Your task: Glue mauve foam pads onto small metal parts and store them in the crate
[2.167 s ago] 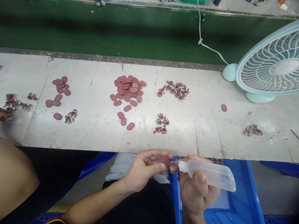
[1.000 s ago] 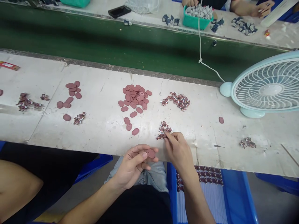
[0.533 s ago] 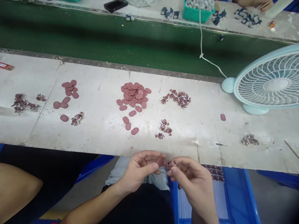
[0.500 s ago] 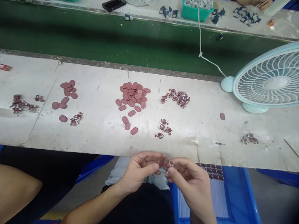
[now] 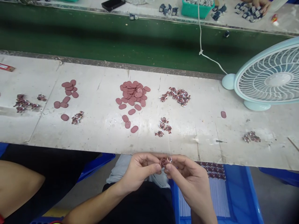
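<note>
My left hand (image 5: 137, 171) pinches a reddish-brown oval disc (image 5: 162, 162) between thumb and fingers. Touching or nearly touching it is a small brown-and-white figure piece (image 5: 169, 160), gripped by the thumb and forefinger of my right hand (image 5: 192, 179). Fingertips hide much of both parts, so I cannot tell whether they are joined. Beyond my hands on the white table (image 5: 100, 133) lies a heap of similar oval discs (image 5: 132, 93). To its right are a cluster of small figure pieces (image 5: 181, 95) and a smaller nearer group (image 5: 163, 127).
A pale blue fan (image 5: 277, 79) stands at the right. Beside my right forearm, a blue crate (image 5: 243, 193) holds rows of brown pieces. Another person's arm (image 5: 21, 186) is at the left. Across the green gap, a co-worker's hand (image 5: 263, 6) touches dark parts (image 5: 252, 14).
My hands have brought the disc and the figure piece closer together, and the disc has turned. Across the gap, the co-worker's hand has come onto the dark parts.
</note>
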The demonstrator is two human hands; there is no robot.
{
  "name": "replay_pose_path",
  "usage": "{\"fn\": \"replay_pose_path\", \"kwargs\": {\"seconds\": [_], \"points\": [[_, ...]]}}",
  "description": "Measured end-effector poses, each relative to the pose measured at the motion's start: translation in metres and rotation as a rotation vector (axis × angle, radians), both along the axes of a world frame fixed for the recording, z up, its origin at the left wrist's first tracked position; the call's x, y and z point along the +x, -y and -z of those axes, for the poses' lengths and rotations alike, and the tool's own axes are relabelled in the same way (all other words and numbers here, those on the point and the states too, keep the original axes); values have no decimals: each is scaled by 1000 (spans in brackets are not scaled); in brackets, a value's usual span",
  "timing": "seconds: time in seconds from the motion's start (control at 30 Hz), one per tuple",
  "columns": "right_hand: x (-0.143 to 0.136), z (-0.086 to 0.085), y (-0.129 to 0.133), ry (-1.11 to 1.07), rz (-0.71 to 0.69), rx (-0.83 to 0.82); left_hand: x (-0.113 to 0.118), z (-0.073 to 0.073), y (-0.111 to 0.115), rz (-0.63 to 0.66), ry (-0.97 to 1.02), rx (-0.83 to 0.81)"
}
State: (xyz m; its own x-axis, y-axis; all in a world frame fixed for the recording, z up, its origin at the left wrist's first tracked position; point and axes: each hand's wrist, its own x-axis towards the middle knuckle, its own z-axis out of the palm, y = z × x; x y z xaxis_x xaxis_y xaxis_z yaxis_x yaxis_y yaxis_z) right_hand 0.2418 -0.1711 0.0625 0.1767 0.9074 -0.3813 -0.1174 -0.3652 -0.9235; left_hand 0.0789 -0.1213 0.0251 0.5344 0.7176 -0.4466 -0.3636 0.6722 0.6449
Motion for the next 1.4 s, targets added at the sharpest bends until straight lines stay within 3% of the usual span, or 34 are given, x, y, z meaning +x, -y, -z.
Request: {"fn": "replay_pose_path", "kwargs": {"seconds": [0.4, 0.63, 0.77, 0.87, 0.97, 1.07, 1.13, 1.2, 1.3, 1.4], "points": [[-5, 4, -2, -82, 59, 50, 8, -4, 6, -94, -15, 32], [-8, 10, -7, -88, 124, 49, 14, 1, 9, -127, -68, 47], [-1, 22, 2, -156, 201, 40, 8, -1, 2, -51, -122, 112], [16, 30, 25, -181, 343, 24, -13, -7, -21, 56, -370, 417], [45, 33, 57, -86, 549, -7, -43, -8, -56, 125, -820, 975], [81, 41, 92, 45, 786, -36, -68, -2, -89, 361, -1121, 1376], [103, 55, 117, 148, 881, -70, -77, 3, -102, 507, -1178, 1525], [123, 77, 142, 254, 924, -118, -80, 6, -106, 574, -1196, 1619], [140, 123, 180, 354, 919, -222, -78, 6, -103, 593, -1242, 1673], [144, 169, 206, 432, 779, -365, -75, 3, -96, 531, -1317, 1658]]}}
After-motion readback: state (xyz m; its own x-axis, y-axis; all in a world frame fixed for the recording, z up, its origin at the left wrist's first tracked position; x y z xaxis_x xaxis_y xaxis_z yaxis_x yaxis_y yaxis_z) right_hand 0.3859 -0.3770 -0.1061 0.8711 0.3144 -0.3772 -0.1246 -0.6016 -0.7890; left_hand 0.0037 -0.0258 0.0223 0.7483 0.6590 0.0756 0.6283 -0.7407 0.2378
